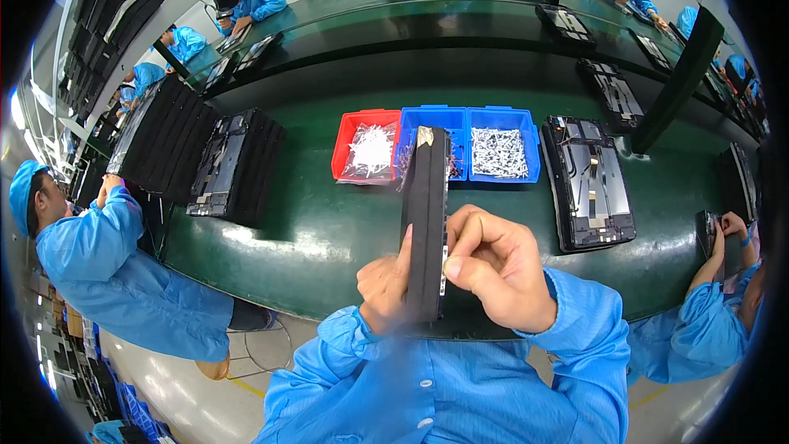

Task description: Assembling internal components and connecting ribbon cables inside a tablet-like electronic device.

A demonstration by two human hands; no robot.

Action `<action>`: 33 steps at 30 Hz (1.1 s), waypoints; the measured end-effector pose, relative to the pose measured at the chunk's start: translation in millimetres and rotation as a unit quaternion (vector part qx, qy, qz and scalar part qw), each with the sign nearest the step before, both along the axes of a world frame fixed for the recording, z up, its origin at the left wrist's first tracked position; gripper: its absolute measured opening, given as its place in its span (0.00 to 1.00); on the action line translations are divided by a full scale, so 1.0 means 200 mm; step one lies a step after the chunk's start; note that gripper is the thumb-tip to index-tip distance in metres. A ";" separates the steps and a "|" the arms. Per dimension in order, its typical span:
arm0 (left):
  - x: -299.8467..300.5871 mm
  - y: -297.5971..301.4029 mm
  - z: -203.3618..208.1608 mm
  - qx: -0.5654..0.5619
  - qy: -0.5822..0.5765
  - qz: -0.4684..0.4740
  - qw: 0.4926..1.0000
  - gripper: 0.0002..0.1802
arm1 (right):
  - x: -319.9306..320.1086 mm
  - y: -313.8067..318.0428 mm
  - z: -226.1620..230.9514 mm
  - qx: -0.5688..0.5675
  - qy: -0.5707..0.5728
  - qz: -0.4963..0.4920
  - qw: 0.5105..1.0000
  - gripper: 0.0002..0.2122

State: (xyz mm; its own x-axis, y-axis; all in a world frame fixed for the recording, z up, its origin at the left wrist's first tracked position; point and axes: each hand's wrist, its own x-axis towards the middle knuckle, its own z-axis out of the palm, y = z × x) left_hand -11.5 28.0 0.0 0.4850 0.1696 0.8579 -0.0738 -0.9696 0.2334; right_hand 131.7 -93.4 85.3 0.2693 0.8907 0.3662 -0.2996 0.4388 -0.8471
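1. Left hand: grip closed around the black device, edge-up over the counter, seemingly exposing its side.
2. Right hand: fingertips at that side; cannot tell whether its grip is closed.
3. Blue bins sit beyond, probably for reach.

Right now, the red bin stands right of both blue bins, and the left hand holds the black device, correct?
Not quite: the head view shows the red bin standing left of both blue bins. The left hand does hold the black device.
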 end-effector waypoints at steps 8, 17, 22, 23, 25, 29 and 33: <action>-0.02 -0.04 -0.06 -0.041 0.025 0.050 0.998 0.14 | 0.01 0.01 0.00 -0.067 0.062 -0.011 0.996 0.02; -0.01 -0.01 -0.04 0.017 0.013 0.017 1.000 0.39 | -0.05 -0.01 0.06 -0.141 0.074 -0.024 0.987 0.08; 0.01 -0.02 -0.02 0.014 0.011 -0.004 1.000 0.38 | -0.14 -0.05 -0.09 -0.001 0.050 -0.051 0.997 0.15; 0.02 -0.02 -0.03 0.023 0.015 -0.012 1.000 0.39 | -0.15 -0.07 -0.09 0.029 0.088 -0.043 0.995 0.15; 0.01 -0.02 -0.03 0.015 0.016 -0.014 1.000 0.39 | -0.18 -0.08 -0.11 0.056 0.135 -0.034 0.989 0.16; -0.02 -0.07 0.00 -0.074 0.054 0.052 0.994 0.22 | 0.00 -0.11 -0.05 -0.001 -0.001 -0.038 0.999 0.22; -0.06 -0.22 0.11 -0.543 -0.124 -0.072 0.827 0.18 | 0.30 -0.27 -0.05 -0.036 -0.377 -0.275 0.884 0.24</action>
State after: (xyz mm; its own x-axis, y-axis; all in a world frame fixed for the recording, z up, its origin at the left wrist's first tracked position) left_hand -23.6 -16.2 21.6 0.3996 0.8613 0.3137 -0.3463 -0.1750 0.9217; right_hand 192.4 -146.5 76.1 0.3721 0.7291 0.5745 0.6040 0.2798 -0.7462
